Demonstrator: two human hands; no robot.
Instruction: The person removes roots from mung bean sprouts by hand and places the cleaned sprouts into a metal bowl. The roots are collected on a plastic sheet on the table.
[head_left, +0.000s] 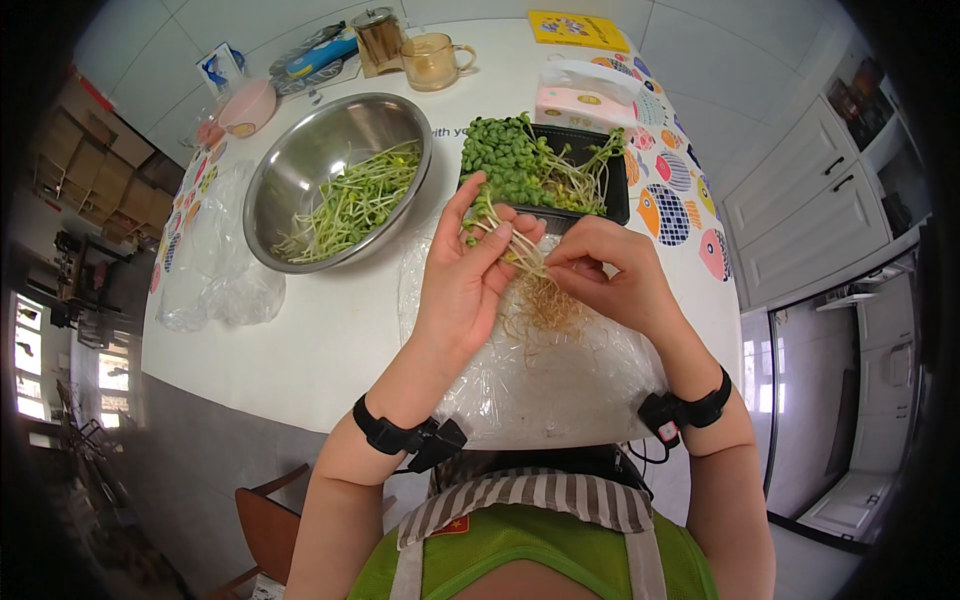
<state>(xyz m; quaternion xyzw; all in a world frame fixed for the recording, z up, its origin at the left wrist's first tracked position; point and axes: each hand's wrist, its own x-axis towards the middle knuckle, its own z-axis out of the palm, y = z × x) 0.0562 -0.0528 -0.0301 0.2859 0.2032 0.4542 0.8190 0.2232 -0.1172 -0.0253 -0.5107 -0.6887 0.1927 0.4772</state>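
My left hand (472, 262) holds a small bunch of green sprouts (517, 244) by the stems, leaves towards the upper left. At the root end, my right hand (611, 274) pinches the bunch with thumb and fingers. Tangled brown roots (553, 304) hang below, over a clear plastic sheet (540, 397). Just beyond my hands a black plastic tray (616, 191) holds leafy sprouts (502, 154), dense at its left and sparser at its right. To the left, a stainless steel bowl (289, 161) contains a heap of loose sprout stems (360, 199).
A crumpled clear plastic bag (225, 285) lies left of the bowl. Behind stand a pink bowl (249, 105), a lidded glass jar (379, 41), an amber glass mug (431, 64) and a tissue pack (585, 101). A yellow book (577, 30) lies at the table's far edge.
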